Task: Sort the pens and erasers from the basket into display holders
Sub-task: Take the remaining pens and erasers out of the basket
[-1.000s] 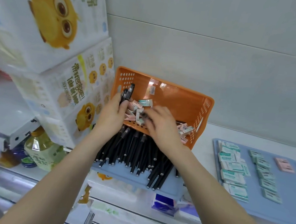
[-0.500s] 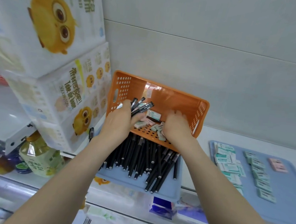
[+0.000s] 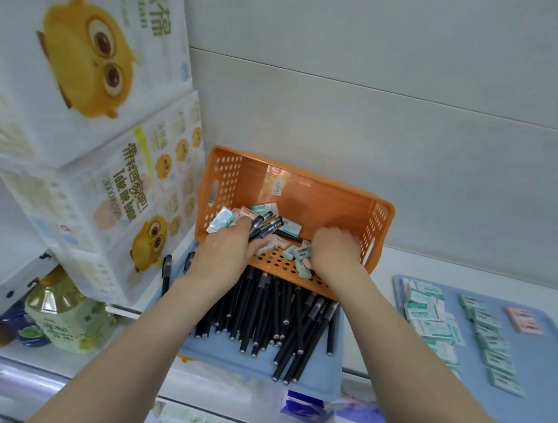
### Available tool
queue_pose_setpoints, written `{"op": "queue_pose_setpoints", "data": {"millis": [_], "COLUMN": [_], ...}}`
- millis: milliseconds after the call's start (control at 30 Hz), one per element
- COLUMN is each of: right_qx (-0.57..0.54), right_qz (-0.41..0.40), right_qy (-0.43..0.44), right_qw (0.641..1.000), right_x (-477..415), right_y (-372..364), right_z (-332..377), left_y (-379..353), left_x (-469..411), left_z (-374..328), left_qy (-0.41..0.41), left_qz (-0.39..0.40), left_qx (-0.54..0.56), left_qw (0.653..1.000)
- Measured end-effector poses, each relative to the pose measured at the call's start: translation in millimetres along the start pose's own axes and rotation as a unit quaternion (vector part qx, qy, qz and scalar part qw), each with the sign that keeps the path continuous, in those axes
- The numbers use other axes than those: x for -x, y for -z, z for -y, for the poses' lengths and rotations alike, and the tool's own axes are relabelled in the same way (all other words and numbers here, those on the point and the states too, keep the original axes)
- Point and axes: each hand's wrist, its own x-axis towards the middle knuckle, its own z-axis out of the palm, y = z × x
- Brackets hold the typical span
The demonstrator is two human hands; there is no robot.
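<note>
- Basket (image 3: 307, 193) tipped on its side, mouth toward the person.
- Left hand (image 3: 228, 257) reaches inside it, fingers gripping a few black pens (image 3: 267, 225).
- Right hand (image 3: 335, 248) curled among loose erasers (image 3: 297, 253) on the lower wall; whether it grasps any, I cannot tell.
- Pen pile (image 3: 273, 317) lies on blue tray (image 3: 221, 357) just below; eraser rows (image 3: 431, 317) on right tray (image 3: 549, 377).

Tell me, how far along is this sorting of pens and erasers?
Well along. Done: a pile of black pens lies on the left blue tray, and rows of erasers lie on the right blue tray. In hand: the left hand grips a few pens inside the orange basket; the right hand digs among loose erasers there, its grip hidden. Left: those loose erasers.
</note>
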Motion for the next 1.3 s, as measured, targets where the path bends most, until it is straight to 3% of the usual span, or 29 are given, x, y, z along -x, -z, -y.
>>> {"op": "queue_pose_setpoints", "data": {"millis": [600, 900, 1067, 1233, 1300], "right_qx": [0.015, -0.080, -0.092, 0.020, -0.001], "right_qz": [-0.015, 0.047, 0.040, 0.000, 0.013], "right_qy": [0.003, 0.005, -0.005, -0.063, -0.080], "right_qw": [1.000, 0.996, 0.995, 0.998, 0.997], "right_x": [3, 6, 9, 20, 20], "right_y": [-2, 4, 4, -12, -16], "right_z": [-1, -5, -1, 15, 20], "left_y": [-3, -5, -7, -9, -9], "left_x": [3, 8, 9, 12, 12], "left_z": [-2, -2, -1, 0, 1], "left_qy": [0.004, 0.005, 0.003, 0.003, 0.006], "left_qz": [0.010, -0.002, -0.009, -0.014, -0.019], "left_qx": [-0.032, -0.005, 0.005, 0.012, 0.019], "left_qw": [0.999, 1.000, 1.000, 1.000, 1.000]}}
